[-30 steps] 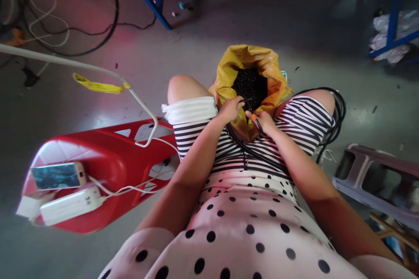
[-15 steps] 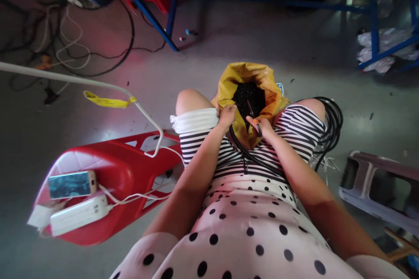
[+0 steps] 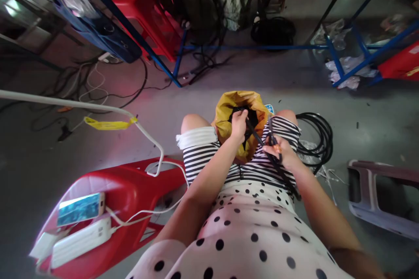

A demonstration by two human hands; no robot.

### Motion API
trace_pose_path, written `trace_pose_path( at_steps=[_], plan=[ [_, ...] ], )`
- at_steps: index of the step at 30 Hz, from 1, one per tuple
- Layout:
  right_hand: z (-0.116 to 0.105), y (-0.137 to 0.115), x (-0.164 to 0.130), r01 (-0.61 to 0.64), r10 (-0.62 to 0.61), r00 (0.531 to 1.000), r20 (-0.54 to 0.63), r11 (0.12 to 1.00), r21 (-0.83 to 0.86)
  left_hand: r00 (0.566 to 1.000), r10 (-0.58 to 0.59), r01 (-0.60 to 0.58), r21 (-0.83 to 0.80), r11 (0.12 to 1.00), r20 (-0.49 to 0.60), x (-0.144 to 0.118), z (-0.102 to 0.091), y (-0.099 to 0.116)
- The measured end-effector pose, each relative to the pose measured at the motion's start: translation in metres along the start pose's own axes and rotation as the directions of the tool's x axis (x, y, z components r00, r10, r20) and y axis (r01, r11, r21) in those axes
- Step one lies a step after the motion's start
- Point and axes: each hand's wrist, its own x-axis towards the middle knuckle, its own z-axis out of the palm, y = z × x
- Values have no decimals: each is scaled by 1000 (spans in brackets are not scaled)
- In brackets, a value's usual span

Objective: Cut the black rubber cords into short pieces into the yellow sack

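My left hand (image 3: 239, 124) is closed around the end part of a black cable (image 3: 254, 132), above the mouth of a yellow bag (image 3: 223, 107). The cable slants down to the right, passing by my right hand (image 3: 285, 153) towards my lap. That hand grips a pair of scissors (image 3: 270, 127) with dark handles, blades pointing up and away, beside the cable. An orange patch shows at its fingers; whether it belongs to the scissors I cannot tell. The bag stands between my knees, its rim rolled outward, with dark contents inside partly hidden by my left hand.
A coil of black cable (image 3: 322, 139) lies right of my knee. On my left, a red stool (image 3: 131, 187) bears a phone (image 3: 80, 209) and a white power strip (image 3: 81, 243). A white bent rod (image 3: 65, 101) crosses nearby. Ahead stands a blue-framed table (image 3: 229, 47); a grey stool (image 3: 363, 187) is at right.
My left hand has moved from the bag's near rim to over its opening, lifting the cable across. My right hand has drawn back to the right, out of the bag, with the scissors. The view has tilted up.
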Motion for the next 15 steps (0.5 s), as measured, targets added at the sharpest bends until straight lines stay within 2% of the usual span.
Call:
trace_pose_path(
  at_steps=[2, 3, 5, 7, 11, 15],
  plan=[
    [-26, 12, -19, -35, 39, 993, -115, 999, 41, 993, -22, 7, 123, 992, 117, -7, 0, -1],
    [-40, 20, -28, -43, 51, 981, -189, 998, 44, 990, -30, 6, 164, 986, 141, -9, -2, -2],
    [-68, 41, -42, -56, 61, 941, -332, 998, 24, 991, -28, -1, 215, 977, 133, -10, -9, -5],
    [-92, 64, -51, -47, 90, 880, -467, 993, 104, 994, -24, -4, 254, 967, 106, -8, -16, -9],
    [-129, 104, -54, 46, 157, 795, -586, 948, 316, 997, -25, 2, 306, 952, 72, -2, -27, -16],
    [-155, 137, -38, 137, 203, 715, -669, 897, 420, 1000, 18, -20, 334, 942, 8, 13, -33, -9]
  ],
)
